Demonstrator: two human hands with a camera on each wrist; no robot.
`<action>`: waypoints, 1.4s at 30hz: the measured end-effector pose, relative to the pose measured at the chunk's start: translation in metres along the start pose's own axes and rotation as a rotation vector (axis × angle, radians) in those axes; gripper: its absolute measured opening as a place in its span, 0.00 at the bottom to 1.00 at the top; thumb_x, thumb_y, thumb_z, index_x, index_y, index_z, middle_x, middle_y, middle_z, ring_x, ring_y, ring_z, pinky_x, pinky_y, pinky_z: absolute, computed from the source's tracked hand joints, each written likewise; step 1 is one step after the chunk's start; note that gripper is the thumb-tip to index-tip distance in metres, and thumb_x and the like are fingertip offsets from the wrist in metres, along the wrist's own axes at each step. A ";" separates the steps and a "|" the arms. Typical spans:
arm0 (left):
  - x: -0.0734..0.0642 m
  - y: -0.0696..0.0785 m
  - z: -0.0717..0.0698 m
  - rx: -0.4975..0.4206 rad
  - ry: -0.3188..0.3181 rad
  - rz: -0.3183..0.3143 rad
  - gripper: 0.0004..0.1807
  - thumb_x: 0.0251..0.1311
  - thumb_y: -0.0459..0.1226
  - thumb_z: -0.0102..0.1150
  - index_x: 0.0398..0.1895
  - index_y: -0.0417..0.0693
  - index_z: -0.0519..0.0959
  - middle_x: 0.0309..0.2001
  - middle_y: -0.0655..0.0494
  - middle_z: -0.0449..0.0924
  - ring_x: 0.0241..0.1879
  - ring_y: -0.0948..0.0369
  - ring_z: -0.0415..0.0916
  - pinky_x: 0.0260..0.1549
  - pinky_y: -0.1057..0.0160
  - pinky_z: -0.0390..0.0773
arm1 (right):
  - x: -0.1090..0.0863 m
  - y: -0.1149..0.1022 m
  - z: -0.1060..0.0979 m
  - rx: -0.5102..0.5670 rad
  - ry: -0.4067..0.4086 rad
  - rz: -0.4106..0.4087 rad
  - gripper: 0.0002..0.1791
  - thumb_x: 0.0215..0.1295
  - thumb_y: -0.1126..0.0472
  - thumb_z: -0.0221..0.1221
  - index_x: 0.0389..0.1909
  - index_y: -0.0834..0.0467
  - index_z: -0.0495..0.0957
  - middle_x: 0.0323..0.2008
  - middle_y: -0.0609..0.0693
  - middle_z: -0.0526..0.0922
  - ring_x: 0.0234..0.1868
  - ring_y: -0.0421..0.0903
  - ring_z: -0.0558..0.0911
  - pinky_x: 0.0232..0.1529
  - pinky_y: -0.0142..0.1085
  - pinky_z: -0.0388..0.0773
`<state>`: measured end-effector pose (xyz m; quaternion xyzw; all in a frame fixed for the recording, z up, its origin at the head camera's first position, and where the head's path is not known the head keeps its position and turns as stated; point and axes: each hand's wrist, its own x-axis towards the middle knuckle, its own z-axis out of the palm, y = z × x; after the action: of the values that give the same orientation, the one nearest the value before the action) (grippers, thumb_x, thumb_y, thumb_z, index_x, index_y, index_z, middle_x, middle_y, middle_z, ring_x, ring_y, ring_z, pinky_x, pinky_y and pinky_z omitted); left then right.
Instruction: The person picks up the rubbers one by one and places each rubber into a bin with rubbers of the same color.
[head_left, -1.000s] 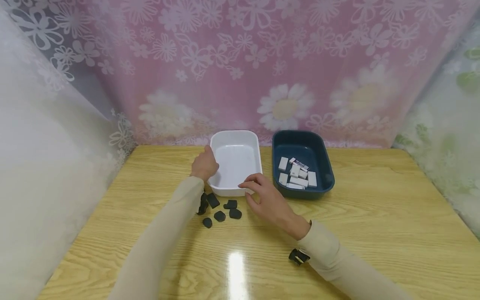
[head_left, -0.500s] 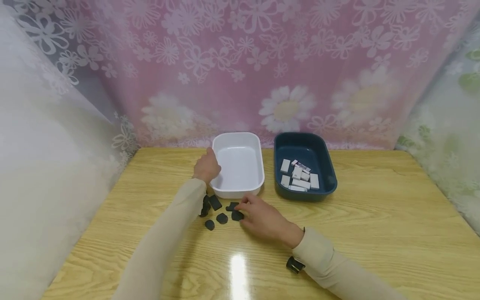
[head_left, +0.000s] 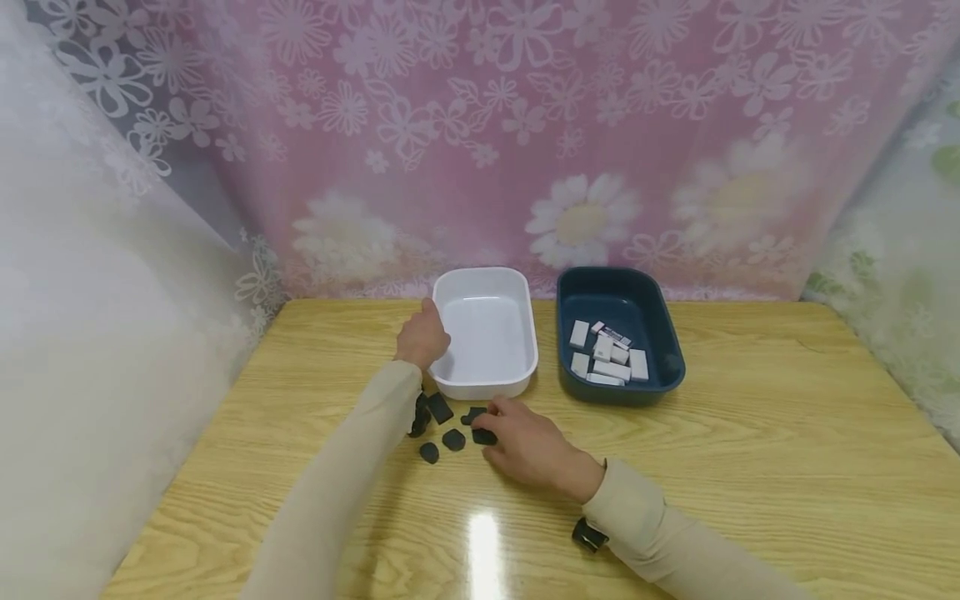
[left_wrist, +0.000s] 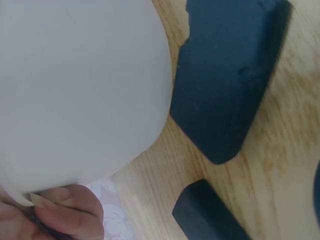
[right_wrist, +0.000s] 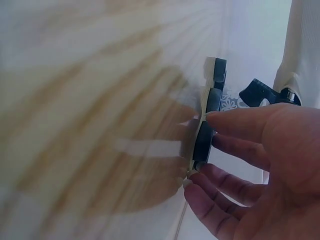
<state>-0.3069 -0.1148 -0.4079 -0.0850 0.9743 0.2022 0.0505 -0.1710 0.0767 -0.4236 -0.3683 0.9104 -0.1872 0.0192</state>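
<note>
My left hand (head_left: 423,337) grips the left rim of a white plastic tub (head_left: 483,390), and in the left wrist view its fingers (left_wrist: 75,215) curl over the tub's edge. In front of the tub lie several flat, black, stone-like pieces, among them a squarish one (head_left: 440,408) and a rounded one (head_left: 453,440). My right hand (head_left: 528,442) is down at the table by the rightmost black piece (head_left: 483,437). In the right wrist view its thumb and fingertips close around the ends of that black piece (right_wrist: 202,142), which rests at the tabletop.
A dark blue tub (head_left: 622,396) stands right of the white one. Inside it are several small white blocks (head_left: 611,369), one with a printed sleeve (head_left: 615,337). A floral curtain (head_left: 480,167) hangs behind the wooden table (head_left: 750,433). Each wrist wears a black device.
My right hand has moved from the white tub's front rim down to the black pieces and taken hold of the rightmost one. The left hand keeps its grip on the tub.
</note>
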 end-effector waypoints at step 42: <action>-0.001 0.000 0.000 0.011 0.010 0.015 0.34 0.62 0.37 0.56 0.67 0.35 0.53 0.45 0.38 0.77 0.40 0.45 0.78 0.37 0.50 0.78 | -0.008 -0.001 -0.015 0.091 -0.110 0.003 0.11 0.65 0.59 0.61 0.45 0.58 0.79 0.38 0.45 0.72 0.36 0.40 0.72 0.40 0.36 0.73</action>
<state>-0.3063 -0.1149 -0.4079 -0.0782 0.9763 0.1966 0.0444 -0.1670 0.0866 -0.4104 -0.3752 0.8992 -0.2077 0.0864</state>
